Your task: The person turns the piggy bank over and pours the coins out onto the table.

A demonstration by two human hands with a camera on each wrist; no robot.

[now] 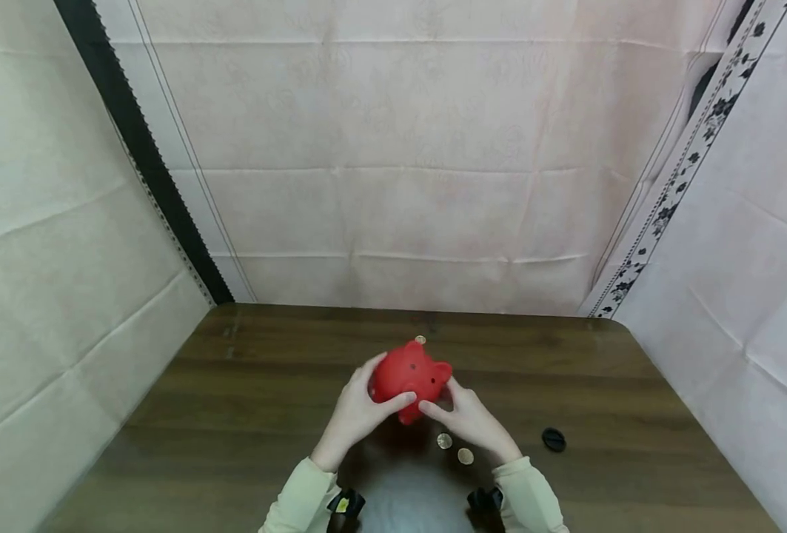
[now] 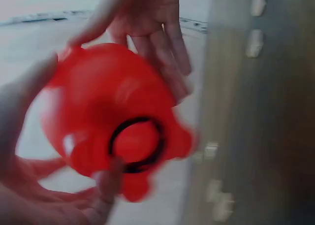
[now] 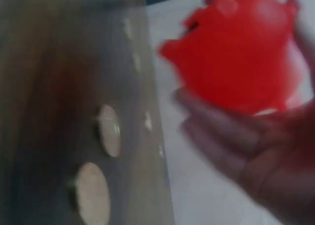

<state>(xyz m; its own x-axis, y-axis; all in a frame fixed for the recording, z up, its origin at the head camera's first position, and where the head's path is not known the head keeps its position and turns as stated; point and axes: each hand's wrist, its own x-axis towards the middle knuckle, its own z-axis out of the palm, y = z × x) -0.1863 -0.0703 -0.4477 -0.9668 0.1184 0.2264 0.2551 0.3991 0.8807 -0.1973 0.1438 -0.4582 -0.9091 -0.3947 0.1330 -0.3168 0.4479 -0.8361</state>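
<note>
Between both hands, raised over the table, is a red piggy bank (image 1: 408, 376). My left hand (image 1: 360, 407) grips its left side, thumb in front and fingers round the back. My right hand (image 1: 466, 418) holds the other side near the ear and snout. A round, dark-rimmed opening (image 2: 137, 145) shows on the piggy bank in the left wrist view. From the right wrist, right-hand fingers (image 3: 231, 131) lie along the piggy bank's lower side; the image is blurred. Two coins, one (image 1: 444, 440) beside another (image 1: 465, 456), lie below the right hand.
A black round plug (image 1: 554, 440) lies on the wooden table (image 1: 286, 400), right of the right hand. Another coin (image 1: 420, 339) is visible just beyond the piggy bank. White cloth (image 1: 400, 185) hangs behind the table and along both sides.
</note>
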